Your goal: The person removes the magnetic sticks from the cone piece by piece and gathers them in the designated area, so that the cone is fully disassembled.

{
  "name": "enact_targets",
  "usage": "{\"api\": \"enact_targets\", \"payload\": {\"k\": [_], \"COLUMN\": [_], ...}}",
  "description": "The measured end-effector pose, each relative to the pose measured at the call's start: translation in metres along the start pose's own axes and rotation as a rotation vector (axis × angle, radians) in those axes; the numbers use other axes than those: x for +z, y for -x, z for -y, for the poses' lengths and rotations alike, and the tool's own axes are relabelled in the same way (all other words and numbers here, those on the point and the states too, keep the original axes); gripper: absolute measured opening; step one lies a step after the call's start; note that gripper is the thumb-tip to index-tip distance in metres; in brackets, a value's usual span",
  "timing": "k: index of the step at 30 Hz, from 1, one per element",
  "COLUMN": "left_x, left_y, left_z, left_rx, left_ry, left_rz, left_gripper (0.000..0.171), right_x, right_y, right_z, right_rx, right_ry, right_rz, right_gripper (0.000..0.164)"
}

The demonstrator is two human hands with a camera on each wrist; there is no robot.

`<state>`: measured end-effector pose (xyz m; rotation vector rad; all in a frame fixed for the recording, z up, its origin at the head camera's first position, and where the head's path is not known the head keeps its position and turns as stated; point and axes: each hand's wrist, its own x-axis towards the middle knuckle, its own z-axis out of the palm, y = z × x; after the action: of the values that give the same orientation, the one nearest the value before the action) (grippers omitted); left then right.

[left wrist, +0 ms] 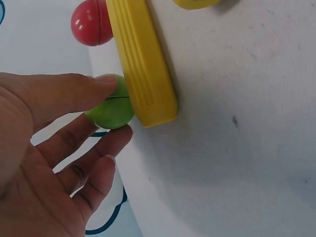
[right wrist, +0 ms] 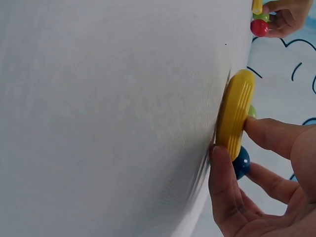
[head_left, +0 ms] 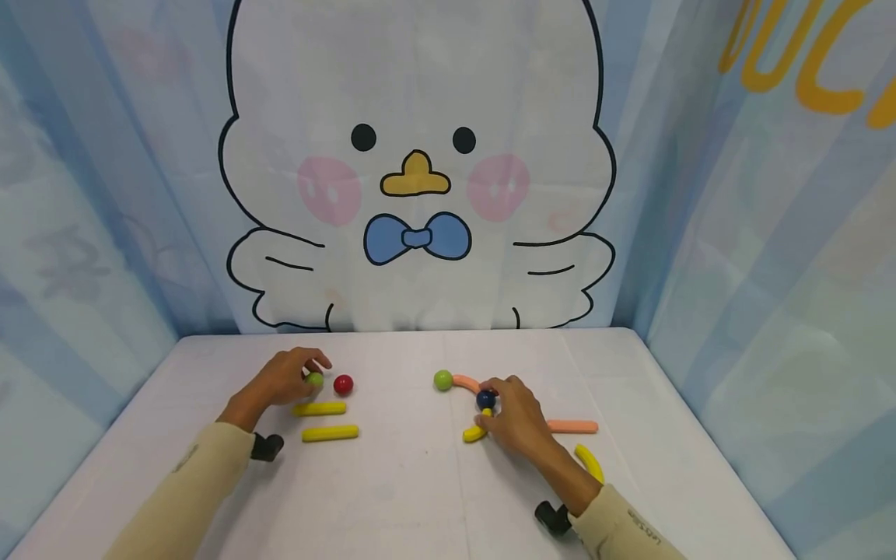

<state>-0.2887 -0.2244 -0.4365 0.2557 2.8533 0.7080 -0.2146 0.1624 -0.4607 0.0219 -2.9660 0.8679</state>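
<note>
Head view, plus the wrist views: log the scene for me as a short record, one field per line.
Left hand: pinches left green ball
Near left hand: red ball, far straight yellow stick, near straight yellow stick
Right hand: holds inner curved yellow stick, one end at dark blue ball
Run leading left from dark blue ball: curved orange stick, then right green ball
Right of right hand: straight orange stick
By right forearm: outer curved yellow stick
Joints: cannot tell if fastened
Surface: pale table

White, seemingly cloth-covered table [head_left: 399,498] with sticks [head_left: 330,433], balls [head_left: 343,385].
</note>
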Motion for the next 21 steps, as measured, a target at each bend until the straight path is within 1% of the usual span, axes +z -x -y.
{"api": "enact_targets", "payload": {"k": [4,8,14,18,21], "left_x": [-0.003,-0.005,-0.007,-0.009,-0.01], "left_y": [0.002,0.006,0.011,0.013,0.015], "left_z": [0.0,0.0,0.001,0.001,-0.002], "left_rx": [0.006,-0.003,-0.02,-0.032,-0.04], "left_ry": [0.002,0.002,-0.008,-0.006,-0.011], "left_rz": [0.021,0.037,0.027,0.023,0.001], "left_gripper": [0.042,0.044,0.045,0.047,0.049], "right_x": [-0.002,-0.002,-0.001,0.0,0.0], "right_y": [0.0,-0.001,-0.002,-0.003,-0.003], "right_z": [0.002,0.005,0.007,0.009,0.009], "right_rx": [0.003,0.002,-0.03,-0.037,-0.043], "right_ry": [-0.014,-0.01,-0.008,-0.017,-0.02], "right_rz": [0.011,0.019,0.009,0.004,0.004], "right_gripper": [0.053,0.054,0.054,0.054,0.054]}}
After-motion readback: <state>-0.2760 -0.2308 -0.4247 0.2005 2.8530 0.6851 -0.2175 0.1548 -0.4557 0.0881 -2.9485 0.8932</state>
